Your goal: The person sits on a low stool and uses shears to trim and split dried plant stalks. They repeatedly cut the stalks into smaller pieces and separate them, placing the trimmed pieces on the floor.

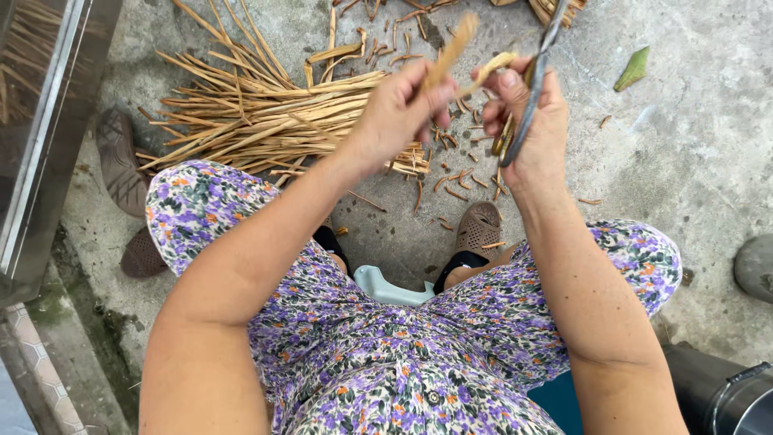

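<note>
My left hand [398,113] is closed on a tan dried leaf strip [452,48] that points up and away. My right hand [531,121] grips a pair of metal scissors [535,80] and also pinches a pale strip end [493,66] with the thumb. The two hands are close together above the concrete floor. Below and left of them lies a pile of long dried strips [258,121]. Short cut pieces [455,181] are scattered under the hands.
I sit on a low pale stool [386,286], knees apart in flowered cloth. A brown sandal [477,227] is on one foot; another pair of sandals [121,169] lies at left. A metal-framed panel [48,121] stands left, a dark bin [725,387] lower right, a green leaf [634,68] upper right.
</note>
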A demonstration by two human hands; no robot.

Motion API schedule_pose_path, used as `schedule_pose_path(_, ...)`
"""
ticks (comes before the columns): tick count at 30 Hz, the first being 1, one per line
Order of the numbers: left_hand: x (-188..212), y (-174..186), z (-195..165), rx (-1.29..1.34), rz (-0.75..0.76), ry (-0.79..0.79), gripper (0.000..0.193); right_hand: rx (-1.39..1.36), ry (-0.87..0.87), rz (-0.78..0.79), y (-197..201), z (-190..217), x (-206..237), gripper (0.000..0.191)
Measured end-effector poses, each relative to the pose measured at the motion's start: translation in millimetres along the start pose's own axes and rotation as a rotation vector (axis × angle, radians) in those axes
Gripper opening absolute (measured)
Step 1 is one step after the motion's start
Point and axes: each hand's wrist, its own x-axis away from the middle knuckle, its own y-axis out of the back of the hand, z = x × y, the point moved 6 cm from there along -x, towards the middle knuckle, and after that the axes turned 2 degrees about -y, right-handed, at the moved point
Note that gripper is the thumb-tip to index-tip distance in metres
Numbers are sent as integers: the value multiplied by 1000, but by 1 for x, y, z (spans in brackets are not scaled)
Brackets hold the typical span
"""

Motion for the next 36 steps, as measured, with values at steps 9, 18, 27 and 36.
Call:
schedule_pose_path(9, 23, 0, -39, 104, -167, -266, 20, 162, 129, 172, -24, 27, 25, 36)
schedule_pose_path(18, 24, -11, -44, 360, -141, -125, 28, 205, 37, 297, -45, 10, 41, 39)
schedule_pose_path(27, 37, 6, -60, 346, -197, -237, 28, 903, 381, 180, -54, 49, 57, 76)
schedule_pose_path(36, 35, 1, -53, 399, -202, -227, 21, 1184, 488, 173, -74, 53, 69, 82)
